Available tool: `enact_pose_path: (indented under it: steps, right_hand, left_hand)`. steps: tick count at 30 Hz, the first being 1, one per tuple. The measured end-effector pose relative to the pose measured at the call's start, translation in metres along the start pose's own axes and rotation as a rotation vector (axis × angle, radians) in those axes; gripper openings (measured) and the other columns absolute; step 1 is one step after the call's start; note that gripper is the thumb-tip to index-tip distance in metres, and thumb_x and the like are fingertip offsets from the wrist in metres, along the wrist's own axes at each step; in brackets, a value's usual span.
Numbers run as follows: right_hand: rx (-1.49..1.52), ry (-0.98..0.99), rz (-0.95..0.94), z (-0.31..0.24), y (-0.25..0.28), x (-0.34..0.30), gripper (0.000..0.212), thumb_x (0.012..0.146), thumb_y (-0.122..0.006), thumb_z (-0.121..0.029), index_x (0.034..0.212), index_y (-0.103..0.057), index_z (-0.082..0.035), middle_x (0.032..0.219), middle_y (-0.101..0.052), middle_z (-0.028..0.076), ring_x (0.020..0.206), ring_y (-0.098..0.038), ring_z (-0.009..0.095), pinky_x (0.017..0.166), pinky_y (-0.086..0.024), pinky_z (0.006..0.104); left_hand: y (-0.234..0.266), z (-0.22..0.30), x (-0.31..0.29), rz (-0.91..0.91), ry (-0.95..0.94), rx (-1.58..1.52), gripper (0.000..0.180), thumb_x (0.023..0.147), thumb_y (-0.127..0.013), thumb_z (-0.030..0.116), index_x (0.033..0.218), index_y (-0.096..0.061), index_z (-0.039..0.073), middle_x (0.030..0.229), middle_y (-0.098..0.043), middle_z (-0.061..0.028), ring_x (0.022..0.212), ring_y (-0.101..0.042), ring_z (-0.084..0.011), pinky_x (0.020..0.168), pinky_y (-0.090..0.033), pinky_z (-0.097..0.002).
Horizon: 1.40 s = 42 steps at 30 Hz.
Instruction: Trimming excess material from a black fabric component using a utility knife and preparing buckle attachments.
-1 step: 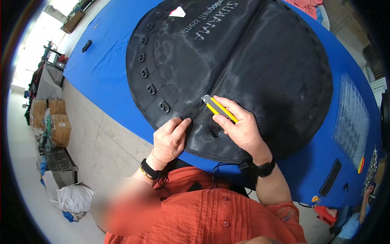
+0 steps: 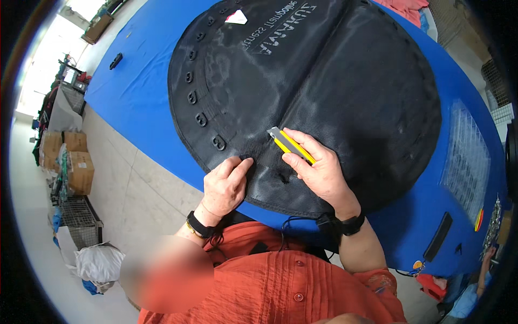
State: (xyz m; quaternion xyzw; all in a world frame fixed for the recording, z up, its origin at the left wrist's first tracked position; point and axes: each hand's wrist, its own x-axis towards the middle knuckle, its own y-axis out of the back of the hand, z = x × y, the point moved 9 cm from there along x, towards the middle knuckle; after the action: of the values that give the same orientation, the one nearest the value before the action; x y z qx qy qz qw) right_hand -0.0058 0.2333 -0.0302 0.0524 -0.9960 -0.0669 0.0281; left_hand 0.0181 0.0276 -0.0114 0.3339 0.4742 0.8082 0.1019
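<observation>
A round black trampoline mat (image 2: 356,108) lies spread in front of me, with a seam across its middle and black plastic loops (image 2: 201,119) along its left side. My right hand (image 2: 322,171) is closed around a yellow and grey utility knife (image 2: 294,146). Its blade end points up and left, over the mat near the seam. My left hand (image 2: 226,182) pinches the mat near its front edge, left of the knife. A small black piece shows at those fingertips, mostly hidden. Between the hands a dark tuft (image 2: 283,178) sits on the mat.
Under the mat is a table with a blue cover (image 2: 140,92). A clear plastic grid tray (image 2: 468,154) and a black strip (image 2: 437,236) lie at the right. A small black object (image 2: 115,61) rests far left. Cardboard boxes (image 2: 81,173) stand on the floor at left.
</observation>
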Motion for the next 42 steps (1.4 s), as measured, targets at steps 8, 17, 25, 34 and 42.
enact_pose_path:
  steps: [8, 17, 25, 34, 42]
  right_hand:
    - [-0.008, -0.004, 0.016, 0.0028, 0.0004, -0.0007, 0.043, 0.099, -0.078, -0.010, 0.139, -0.066, 0.000, 0.132, -0.073, 0.018, 0.121, -0.073, 0.026, 0.101, -0.058, 0.0360]
    - [0.029, -0.006, 0.019, 0.0033, 0.0028, -0.0015, 0.042, 0.098, -0.078, -0.008, 0.138, -0.066, 0.000, 0.132, -0.073, 0.017, 0.119, -0.073, 0.024, 0.101, -0.057, 0.0351]
    - [0.007, 0.030, -0.004, -0.0005, -0.0012, -0.0005, 0.043, 0.099, -0.077, -0.008, 0.140, -0.066, 0.000, 0.132, -0.074, 0.017, 0.120, -0.072, 0.022, 0.101, -0.057, 0.0344]
    - [-0.032, -0.018, 0.034, 0.0014, 0.0054, -0.0040, 0.046, 0.100, -0.077, -0.009, 0.145, -0.065, -0.008, 0.105, -0.075, 0.003, 0.073, -0.061, 0.004, 0.065, -0.053, 0.0237]
    - [-0.021, -0.014, 0.018, 0.0020, 0.0011, -0.0021, 0.044, 0.102, -0.075, -0.013, 0.145, -0.066, -0.011, 0.092, -0.071, 0.000, 0.068, -0.057, 0.004, 0.062, -0.050, 0.0235]
  left_hand:
    - [0.0014, -0.0017, -0.0028, 0.018, 0.015, -0.017, 0.041, 0.078, -0.068, -0.008, 0.117, -0.073, 0.004, 0.107, -0.071, -0.0136, 0.089, -0.073, -0.0320, 0.074, -0.060, -0.0399]
    - [-0.0008, -0.0021, -0.0037, 0.024, 0.002, -0.011, 0.043, 0.077, -0.071, -0.006, 0.119, -0.072, 0.004, 0.108, -0.071, -0.0134, 0.091, -0.074, -0.0310, 0.079, -0.061, -0.0389]
    - [0.0032, -0.0025, -0.0059, 0.037, 0.012, -0.012, 0.039, 0.080, -0.073, -0.004, 0.118, -0.072, 0.004, 0.107, -0.071, -0.0130, 0.089, -0.073, -0.0302, 0.077, -0.061, -0.0384]
    - [0.0012, -0.0027, -0.0031, 0.050, 0.014, -0.041, 0.034, 0.084, -0.076, -0.002, 0.117, -0.073, 0.005, 0.106, -0.072, -0.0124, 0.086, -0.073, -0.0320, 0.073, -0.059, -0.0395]
    - [0.0039, -0.0038, -0.0040, 0.102, -0.007, -0.031, 0.030, 0.085, -0.077, -0.002, 0.115, -0.074, 0.004, 0.104, -0.073, -0.0116, 0.085, -0.073, -0.0292, 0.071, -0.060, -0.0382]
